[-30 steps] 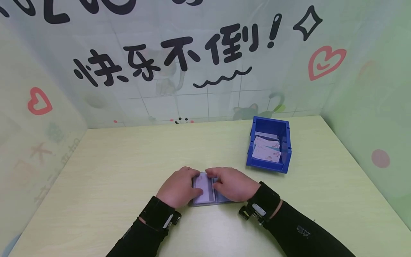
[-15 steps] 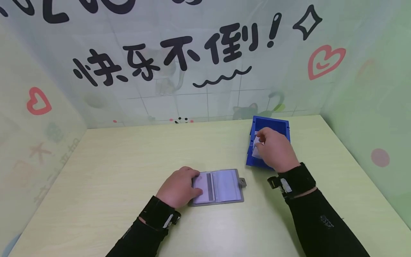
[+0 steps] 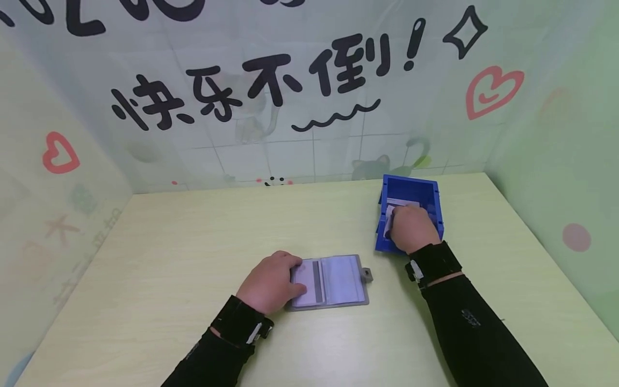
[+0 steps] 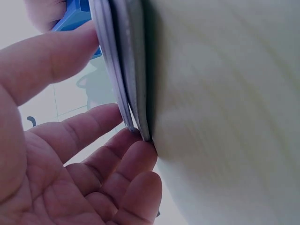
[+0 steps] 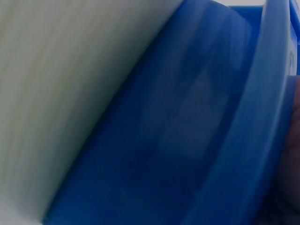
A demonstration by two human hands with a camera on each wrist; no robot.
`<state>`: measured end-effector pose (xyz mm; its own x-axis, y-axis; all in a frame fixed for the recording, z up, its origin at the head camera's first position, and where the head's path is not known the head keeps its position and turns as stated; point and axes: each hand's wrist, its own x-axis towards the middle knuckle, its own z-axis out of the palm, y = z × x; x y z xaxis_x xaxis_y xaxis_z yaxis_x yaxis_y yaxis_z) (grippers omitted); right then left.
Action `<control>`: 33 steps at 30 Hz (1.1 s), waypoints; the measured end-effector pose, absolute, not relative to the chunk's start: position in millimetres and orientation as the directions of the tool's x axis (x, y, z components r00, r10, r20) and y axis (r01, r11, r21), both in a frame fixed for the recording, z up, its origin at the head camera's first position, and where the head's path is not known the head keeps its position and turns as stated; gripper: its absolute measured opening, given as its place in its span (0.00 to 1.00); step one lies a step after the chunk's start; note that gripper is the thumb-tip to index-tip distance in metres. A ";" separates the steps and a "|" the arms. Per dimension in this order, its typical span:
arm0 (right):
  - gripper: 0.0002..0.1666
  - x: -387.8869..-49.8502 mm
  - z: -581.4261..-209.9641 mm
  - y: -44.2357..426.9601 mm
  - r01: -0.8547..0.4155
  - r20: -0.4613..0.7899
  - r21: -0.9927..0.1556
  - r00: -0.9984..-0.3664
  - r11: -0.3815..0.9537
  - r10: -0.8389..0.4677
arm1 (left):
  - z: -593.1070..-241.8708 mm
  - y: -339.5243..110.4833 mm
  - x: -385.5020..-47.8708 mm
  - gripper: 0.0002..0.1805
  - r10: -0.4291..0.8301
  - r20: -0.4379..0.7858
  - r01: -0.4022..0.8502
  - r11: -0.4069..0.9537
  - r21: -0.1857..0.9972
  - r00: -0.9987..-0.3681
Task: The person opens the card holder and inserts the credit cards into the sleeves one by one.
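Observation:
A small grey card holder lies spread open on the table, its snap tab pointing right. My left hand holds its left side, thumb on the page and fingers along the edge. In the left wrist view, the thumb presses one face of the card holder's layered pages while fingertips touch the edge. My right hand reaches down into the blue bin, over the pale printed cards. Its fingertips are hidden there. The right wrist view mostly shows the bin's outer wall.
The bin stands at the back right of the light wooden table. A printed cloth backdrop rises behind the table, with side panels at left and right.
My right hand has left the card holder, travelled right and away to the blue bin, then lowered into it. My left hand has stayed at the card holder's left side.

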<state>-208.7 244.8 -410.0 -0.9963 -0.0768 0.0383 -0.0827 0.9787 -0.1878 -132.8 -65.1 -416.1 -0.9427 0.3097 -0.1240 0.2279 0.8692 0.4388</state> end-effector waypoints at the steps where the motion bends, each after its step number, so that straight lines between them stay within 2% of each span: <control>1: 0.12 -209.2 -410.5 244.7 -0.081 0.036 -0.180 -0.997 0.980 -0.075 | -416.4 -65.1 -132.8 0.28 0.308 -0.124 0.226 0.870 0.439 -0.943; 14: 0.16 -207.8 -411.1 243.6 -0.011 0.030 -0.205 -1.000 0.979 -0.005 | -416.1 -64.0 -133.2 0.29 0.304 -0.129 0.224 0.877 0.425 -0.944; 24: 0.19 -205.1 -407.4 239.0 -0.001 0.089 -0.178 -0.996 0.984 0.015 | -417.5 -64.5 -133.6 0.28 0.311 -0.120 0.235 0.875 0.424 -0.943; 33: 0.13 -203.8 -402.7 241.5 -0.007 0.078 -0.248 -0.997 0.969 0.013 | -417.7 -64.2 -133.8 0.28 0.306 -0.124 0.229 0.878 0.420 -0.944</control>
